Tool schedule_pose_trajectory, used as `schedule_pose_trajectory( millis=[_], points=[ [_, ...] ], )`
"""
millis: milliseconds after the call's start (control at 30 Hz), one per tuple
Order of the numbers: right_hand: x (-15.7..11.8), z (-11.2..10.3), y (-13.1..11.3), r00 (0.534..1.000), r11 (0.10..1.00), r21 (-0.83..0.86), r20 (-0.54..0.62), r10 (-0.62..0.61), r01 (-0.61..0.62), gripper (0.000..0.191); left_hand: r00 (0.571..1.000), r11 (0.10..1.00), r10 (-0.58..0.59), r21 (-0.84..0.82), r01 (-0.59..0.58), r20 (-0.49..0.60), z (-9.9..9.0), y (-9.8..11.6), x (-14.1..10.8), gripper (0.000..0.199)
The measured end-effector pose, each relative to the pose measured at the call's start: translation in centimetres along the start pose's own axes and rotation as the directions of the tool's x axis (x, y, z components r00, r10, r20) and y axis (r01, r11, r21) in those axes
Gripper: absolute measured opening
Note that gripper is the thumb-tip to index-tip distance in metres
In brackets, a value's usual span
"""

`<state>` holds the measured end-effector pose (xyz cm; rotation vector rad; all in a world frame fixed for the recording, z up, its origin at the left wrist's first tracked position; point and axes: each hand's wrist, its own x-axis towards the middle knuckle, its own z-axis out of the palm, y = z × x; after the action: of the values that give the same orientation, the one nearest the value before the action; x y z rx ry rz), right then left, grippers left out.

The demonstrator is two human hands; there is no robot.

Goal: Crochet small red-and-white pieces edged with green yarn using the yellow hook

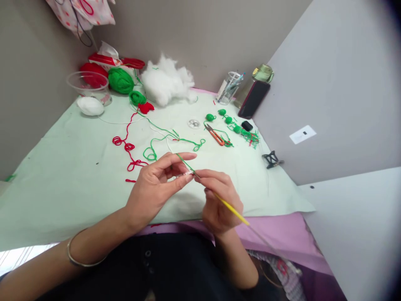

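Note:
Between its thumb and fingers, my left hand [156, 179] pinches a small white crochet piece [188, 172], mostly covered by the fingers. A strand of green yarn [183, 160] runs over the left index finger down to that piece. My right hand [221, 198] is closed around a crochet hook [232, 209] with a yellow grip, its tip at the white piece. The fingertips of both hands almost meet. Beyond them, green yarn [152, 154] and red yarn [129, 146] trail in loops over the table.
White stuffing [166, 81], a green yarn ball [120, 80] and a plastic tub [87, 90] stand at the back. Orange thread snips [215, 136] lie right of centre near small green crocheted balls [228, 120]. A phone [254, 99] leans at the right wall.

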<state>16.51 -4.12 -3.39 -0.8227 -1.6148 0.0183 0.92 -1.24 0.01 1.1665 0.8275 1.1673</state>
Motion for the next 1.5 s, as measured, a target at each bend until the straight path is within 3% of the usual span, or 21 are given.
schedule_pose_trajectory(
  millis=[167,300,400,600,767,867,967,1033,1100,1233,1500],
  points=[
    [0.4,0.0,0.1,0.994,0.992,0.075,-0.042,0.101,-0.097,0.025,0.993,0.987,-0.102,-0.118,0.109,0.065,-0.1,-0.4,0.1,0.039],
    [0.7,0.0,0.8,0.966,0.919,0.304,0.017,0.256,-0.249,0.021,0.965,0.967,-0.18,-0.147,0.21,0.193,-0.6,-0.6,0.3,0.054],
    [0.6,0.0,1.3,0.948,0.87,0.389,0.034,0.315,-0.303,0.019,0.954,0.976,-0.171,-0.089,0.198,0.246,-0.6,-0.4,0.3,0.054],
    [0.6,-0.5,1.3,0.947,0.847,0.434,0.045,0.319,-0.306,0.018,0.95,0.977,-0.201,-0.028,0.214,0.241,-0.3,-0.3,0.7,0.043],
    [0.8,-1.0,1.3,0.939,0.812,0.479,0.093,0.33,-0.333,0.017,0.964,0.99,-0.128,0.094,0.108,0.233,-0.7,0.3,1.0,0.035],
    [1.0,-1.4,1.0,0.955,0.87,0.395,0.123,0.27,-0.297,0.018,0.983,0.955,0.044,0.283,-0.094,0.176,-0.9,0.7,0.8,0.026],
    [1.1,-1.6,0.4,0.978,0.958,0.211,0.115,0.174,-0.195,0.021,0.954,0.867,0.273,0.399,-0.299,0.121,-0.9,0.6,0.4,0.023],
    [1.0,-1.5,0.1,0.988,0.983,0.123,0.086,0.125,-0.135,0.023,0.938,0.846,0.336,0.411,-0.338,0.082,-1.0,0.3,0.1,0.024],
    [0.8,-1.3,0.0,0.994,0.991,0.088,0.059,0.096,-0.101,0.026,0.95,0.875,0.309,0.378,-0.303,0.045,-0.9,0.1,-0.2,0.025],
    [0.3,-0.9,0.0,0.998,1.0,-0.003,0.059,0.014,-0.014,0.032,0.991,0.955,0.129,0.265,-0.134,0.037,-0.6,0.6,-0.3,0.024],
    [-0.4,-0.4,-0.2,0.994,0.981,-0.179,0.094,-0.053,0.069,0.044,0.998,0.993,-0.045,0.112,0.041,0.034,-0.5,0.8,0.1,0.036]
  ],
)
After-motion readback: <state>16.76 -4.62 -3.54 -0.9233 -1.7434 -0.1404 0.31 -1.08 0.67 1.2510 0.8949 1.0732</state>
